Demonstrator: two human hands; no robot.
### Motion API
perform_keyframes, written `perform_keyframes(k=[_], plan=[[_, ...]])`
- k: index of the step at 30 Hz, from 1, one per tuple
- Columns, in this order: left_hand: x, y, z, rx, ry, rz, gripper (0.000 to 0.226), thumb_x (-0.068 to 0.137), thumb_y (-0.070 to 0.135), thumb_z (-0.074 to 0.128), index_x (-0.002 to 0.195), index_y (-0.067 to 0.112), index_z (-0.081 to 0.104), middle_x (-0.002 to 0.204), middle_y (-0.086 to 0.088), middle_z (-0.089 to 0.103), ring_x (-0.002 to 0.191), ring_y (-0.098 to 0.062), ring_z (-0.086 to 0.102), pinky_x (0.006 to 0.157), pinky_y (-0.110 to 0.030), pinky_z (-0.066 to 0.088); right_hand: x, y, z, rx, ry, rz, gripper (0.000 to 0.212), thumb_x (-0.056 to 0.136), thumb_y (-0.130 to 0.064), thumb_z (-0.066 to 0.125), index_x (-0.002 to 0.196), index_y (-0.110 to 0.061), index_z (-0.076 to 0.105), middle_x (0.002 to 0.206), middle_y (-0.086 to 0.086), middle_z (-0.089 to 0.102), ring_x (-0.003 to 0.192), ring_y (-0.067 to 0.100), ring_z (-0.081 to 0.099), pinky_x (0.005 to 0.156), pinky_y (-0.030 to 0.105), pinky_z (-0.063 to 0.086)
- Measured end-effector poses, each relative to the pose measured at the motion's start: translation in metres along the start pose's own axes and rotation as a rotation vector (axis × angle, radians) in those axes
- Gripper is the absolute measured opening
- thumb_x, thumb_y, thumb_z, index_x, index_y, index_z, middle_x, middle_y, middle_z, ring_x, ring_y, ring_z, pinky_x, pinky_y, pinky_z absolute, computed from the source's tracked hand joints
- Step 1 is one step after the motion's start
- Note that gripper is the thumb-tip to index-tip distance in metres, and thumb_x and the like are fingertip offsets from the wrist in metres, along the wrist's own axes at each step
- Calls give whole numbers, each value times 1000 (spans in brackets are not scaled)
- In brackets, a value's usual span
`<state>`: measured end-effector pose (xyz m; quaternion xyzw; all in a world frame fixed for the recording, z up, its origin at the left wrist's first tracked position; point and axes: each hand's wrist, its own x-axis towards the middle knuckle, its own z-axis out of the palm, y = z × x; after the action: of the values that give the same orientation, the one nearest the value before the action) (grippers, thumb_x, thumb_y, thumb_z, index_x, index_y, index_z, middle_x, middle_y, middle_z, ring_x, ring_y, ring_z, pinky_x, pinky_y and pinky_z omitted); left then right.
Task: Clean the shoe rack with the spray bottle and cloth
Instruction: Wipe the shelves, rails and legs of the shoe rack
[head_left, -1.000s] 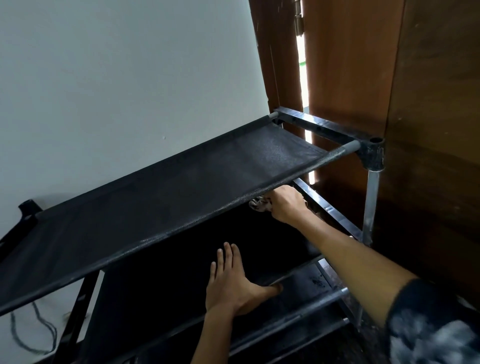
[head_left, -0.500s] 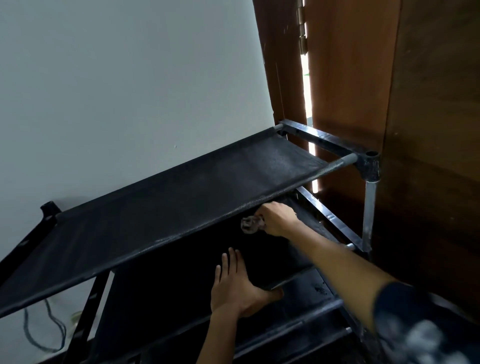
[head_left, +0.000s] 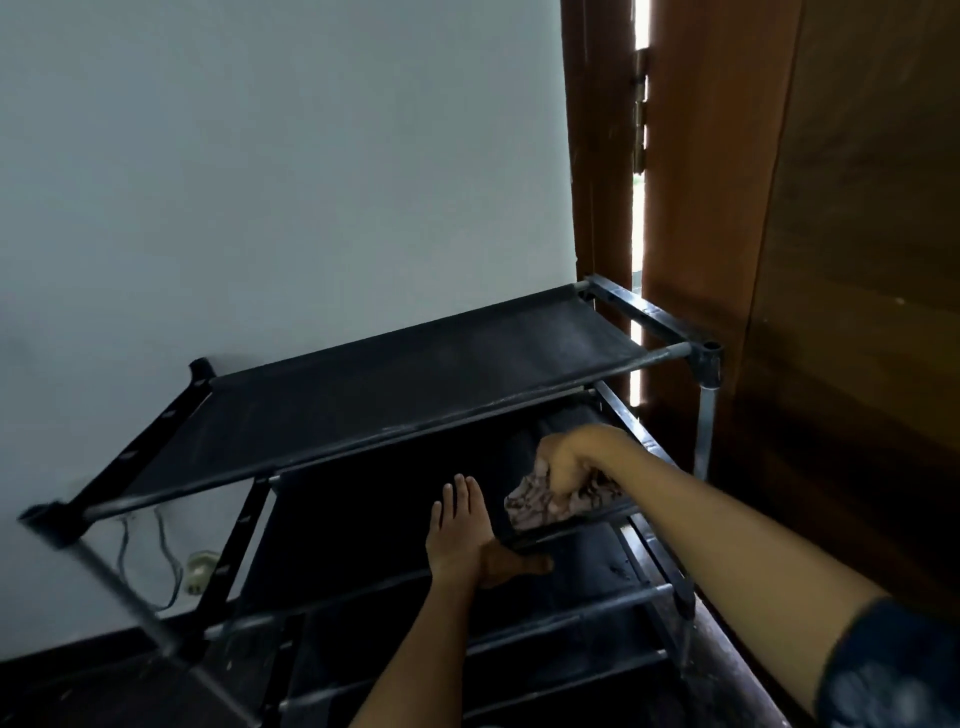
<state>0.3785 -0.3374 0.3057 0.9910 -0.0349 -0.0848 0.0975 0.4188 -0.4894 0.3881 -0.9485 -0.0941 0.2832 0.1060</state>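
The right hand (head_left: 574, 460), clenched on the cloth (head_left: 545, 501), has dragged it forward across the second shelf (head_left: 363, 499); beside it, the left hand (head_left: 467, 530) stays flat, bracing.

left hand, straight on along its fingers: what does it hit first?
Probably nothing soon. The left hand lies flat on the second shelf, fingers aimed at the back; it would slide along the fabric under the top shelf toward the wall. Depth is unclear.

No legible text, label, brand or number on shoe rack (head_left: 415, 384), cloth (head_left: 540, 501), wall or door.
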Motion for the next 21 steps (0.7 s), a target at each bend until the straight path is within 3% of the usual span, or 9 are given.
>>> perform_keyframes(k=[4,6,9,12,16,19,21], plan=[[-31,-18,-9,79,76,44,153,40,90,56,147,10,-18,157,-4,-20,145,-17,-15,116,-32,-9,-35,2,26,216,199,-119,28,78,-19,75,104,-12,69,106,5,70,84,13,60,72,20,45],[-48,-36,-13,104,107,50,150,42,88,58,147,10,-16,157,-4,-17,146,-17,-12,117,-32,-7,-48,7,48,256,189,-121,27,78,-18,74,104,-10,69,101,3,71,87,13,64,75,22,48],[-74,-75,-25,132,128,19,149,45,86,60,148,9,-14,158,-5,-15,146,-18,-9,119,-34,-2,-61,14,87,297,139,-93,20,75,-10,74,95,-10,72,84,0,70,68,8,62,64,20,51],[-103,-114,-35,141,149,-34,147,47,84,62,148,8,-14,158,-6,-15,147,-19,-8,120,-35,0,-65,18,125,326,122,-45,26,74,-5,72,100,-5,73,92,4,70,77,11,61,74,25,53],[-139,-157,-32,93,180,-125,144,50,83,63,149,10,-12,158,-4,-13,147,-19,-5,120,-37,5,-64,10,157,360,154,-46,26,74,-3,69,99,-5,73,84,0,64,77,10,57,66,19,46],[-163,-183,-18,29,162,-192,140,52,79,66,150,12,-8,159,-2,-8,147,-21,3,118,-37,12,-58,-5,170,387,159,-66,11,74,-2,69,81,-9,72,75,-1,63,67,7,56,57,15,44],[-171,-197,-5,-52,123,-219,135,55,73,70,150,14,-5,159,-1,-6,147,-23,8,117,-41,19,-49,-14,175,413,148,-86,13,74,1,68,71,-11,67,68,0,61,57,5,53,54,16,43]])
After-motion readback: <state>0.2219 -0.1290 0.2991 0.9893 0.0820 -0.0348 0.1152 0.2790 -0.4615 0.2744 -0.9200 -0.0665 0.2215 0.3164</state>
